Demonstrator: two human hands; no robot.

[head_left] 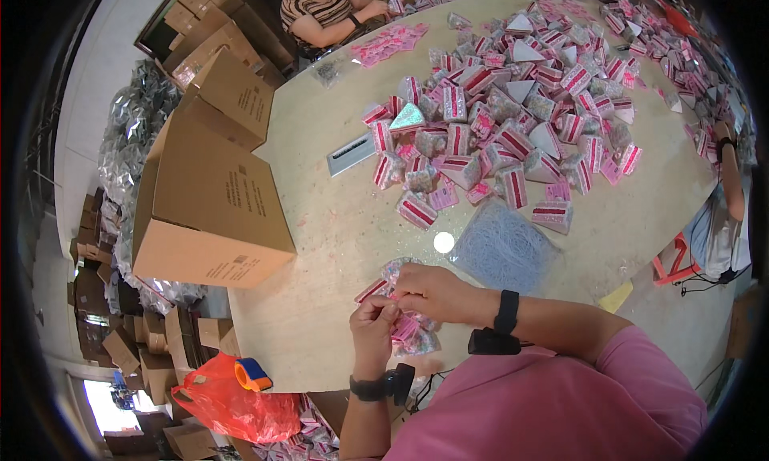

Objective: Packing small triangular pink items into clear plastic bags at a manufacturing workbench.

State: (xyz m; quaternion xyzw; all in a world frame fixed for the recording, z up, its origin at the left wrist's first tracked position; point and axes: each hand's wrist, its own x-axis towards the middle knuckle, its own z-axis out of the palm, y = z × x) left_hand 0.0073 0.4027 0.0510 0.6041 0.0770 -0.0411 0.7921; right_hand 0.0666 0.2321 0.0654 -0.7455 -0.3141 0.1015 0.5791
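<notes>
My left hand (372, 326) and my right hand (432, 291) meet at the near edge of the table, their fingertips pinched close together. What lies between the fingers is too small to make out. Right beneath them is a clear, speckled bag (418, 342) with a pink card (406, 328) against it. A cake-slice-shaped piece (369, 291) with pink and white layers lies just beyond my left hand, partly covered. Beyond my right hand sits a clear bag of tangled pale-blue strings (505, 246).
Many wrapped cake-slice pieces (513, 148) are heaped across the table (320, 301). An open cardboard box (216, 189) stands at the left, near a grey tray (351, 152). An orange-and-blue tape roll (253, 374) rests by a red plastic bag (236, 401). Another person (328, 16) works at the far side.
</notes>
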